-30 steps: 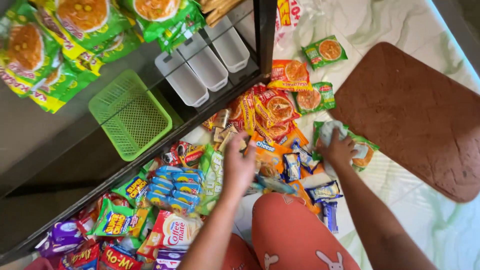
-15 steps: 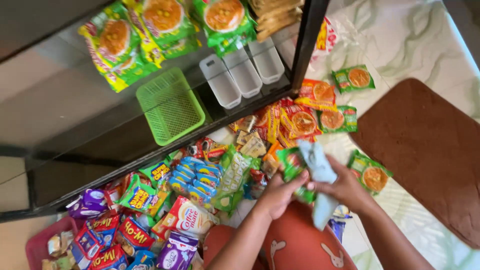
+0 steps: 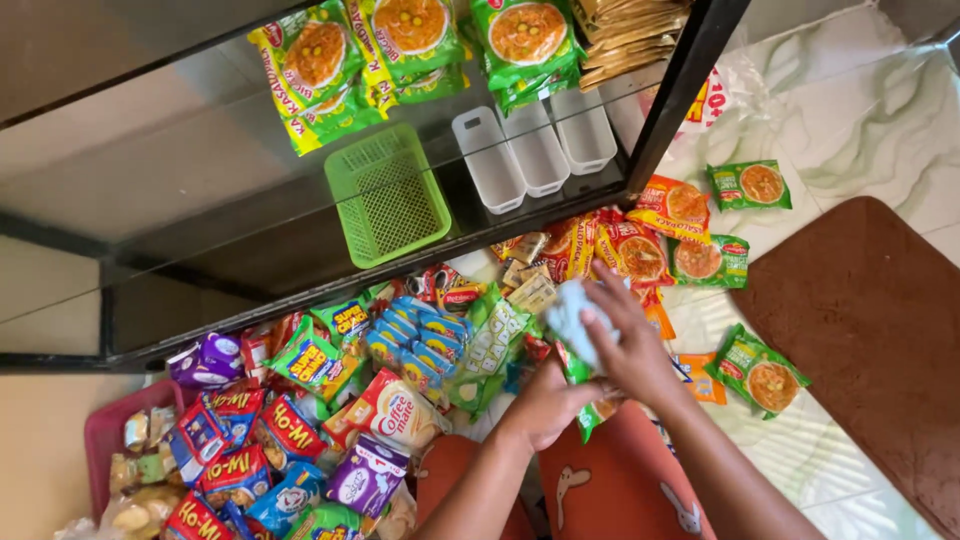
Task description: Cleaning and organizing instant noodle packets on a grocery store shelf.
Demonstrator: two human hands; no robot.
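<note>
Above a floor heaped with snack packets, the right hand (image 3: pixel 630 345) closes its fingers round a pale blue packet (image 3: pixel 575 318); the left hand (image 3: pixel 550 400) grips a green packet (image 3: pixel 585 395) just below. A green basket (image 3: pixel 387 195) and white trays (image 3: pixel 535 150) sit on the glass shelf (image 3: pixel 150 200); a brown mat (image 3: pixel 870 320) lies right.

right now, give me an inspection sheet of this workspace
surface: pale marbled floor, partly covered by packets
job's things: pale blue packets gripped in right hand; left hand just below, holding a green packet
clutter: noodle packs, blue sachets, purple cartons heaped on floor
hands: both closed around packets
cables: nothing seen
surroundings: black glass shelf with green basket, three white bins; brown mat
</note>
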